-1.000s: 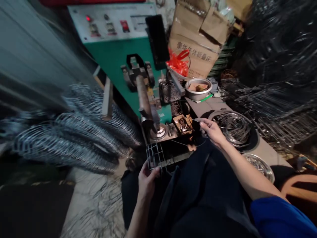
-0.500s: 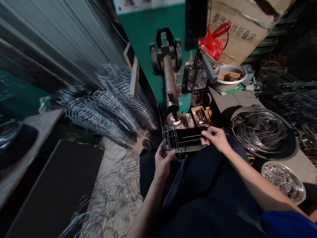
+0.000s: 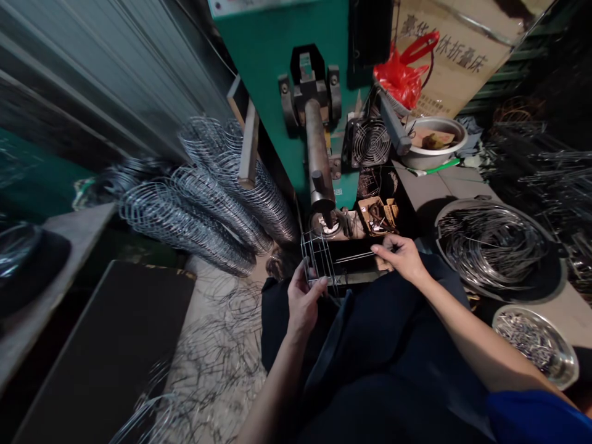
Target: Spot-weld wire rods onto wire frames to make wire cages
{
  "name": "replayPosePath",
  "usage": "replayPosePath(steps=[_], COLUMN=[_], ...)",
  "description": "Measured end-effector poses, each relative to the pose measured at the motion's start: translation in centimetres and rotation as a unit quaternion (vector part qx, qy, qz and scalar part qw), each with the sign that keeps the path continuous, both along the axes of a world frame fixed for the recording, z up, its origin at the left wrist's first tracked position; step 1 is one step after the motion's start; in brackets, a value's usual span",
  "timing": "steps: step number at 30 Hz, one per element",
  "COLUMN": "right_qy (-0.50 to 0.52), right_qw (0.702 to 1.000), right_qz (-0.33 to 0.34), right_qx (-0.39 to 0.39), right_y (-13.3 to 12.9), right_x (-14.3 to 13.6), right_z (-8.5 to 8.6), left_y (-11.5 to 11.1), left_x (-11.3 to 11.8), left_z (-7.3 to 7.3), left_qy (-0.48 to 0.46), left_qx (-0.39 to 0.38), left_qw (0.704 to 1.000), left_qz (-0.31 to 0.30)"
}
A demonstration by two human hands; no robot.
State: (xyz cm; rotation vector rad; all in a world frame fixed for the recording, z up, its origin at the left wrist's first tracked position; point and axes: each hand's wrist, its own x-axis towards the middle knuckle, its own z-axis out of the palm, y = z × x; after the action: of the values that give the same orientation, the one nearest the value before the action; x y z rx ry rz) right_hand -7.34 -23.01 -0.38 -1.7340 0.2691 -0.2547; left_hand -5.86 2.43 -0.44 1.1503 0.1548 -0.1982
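My left hand (image 3: 304, 297) grips the lower edge of a small wire frame (image 3: 319, 250), which stands tilted just in front of the machine's lower electrode (image 3: 329, 226). My right hand (image 3: 401, 258) pinches thin straight wire rods (image 3: 354, 257) between thumb and fingers. The rods point left, their far ends close to the right side of the wire frame; whether they touch it I cannot tell. Above the frame, the round metal arm (image 3: 319, 154) of the green machine (image 3: 263, 68) reaches down.
Stacked wire rings (image 3: 208, 209) lean at the left. Right of the machine are a small box of parts (image 3: 377, 216), a fan (image 3: 370, 142) and a metal bowl (image 3: 435, 143). A basin of wires (image 3: 493, 246) and a dish of small metal pieces (image 3: 531, 345) sit at the right.
My right hand has moved slightly left with the rods, which now lie closer together and nearer the wire frame. My left hand still holds the frame. The view has shifted slightly.
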Motion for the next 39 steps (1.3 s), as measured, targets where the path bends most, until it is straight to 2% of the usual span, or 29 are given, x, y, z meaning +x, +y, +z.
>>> replayPosePath(steps=[8,17,24,39], right_qy=[-0.033,-0.053,-0.061,-0.056], right_qw=[0.998,0.995,0.994,0.99], right_qz=[0.015,0.035,0.044,0.04], right_qx=[-0.045,-0.082,-0.082,-0.119], right_y=[0.7,0.1,-0.5,-1.9], right_x=[1.7,4.2,5.8,7.9], right_z=[0.5,-0.2,-0.4,1.1], left_y=[-1.0,-1.6,-1.7,-3.3], left_x=[0.7,1.9,3.3,5.4], left_z=[-0.6,0.2,0.3,1.4], left_qy=[-0.016,-0.012,-0.023,-0.033], left_qx=[0.039,0.059,0.046,0.014], left_qw=[0.999,0.998,0.999,0.999], left_qz=[-0.021,-0.008,0.0,0.007])
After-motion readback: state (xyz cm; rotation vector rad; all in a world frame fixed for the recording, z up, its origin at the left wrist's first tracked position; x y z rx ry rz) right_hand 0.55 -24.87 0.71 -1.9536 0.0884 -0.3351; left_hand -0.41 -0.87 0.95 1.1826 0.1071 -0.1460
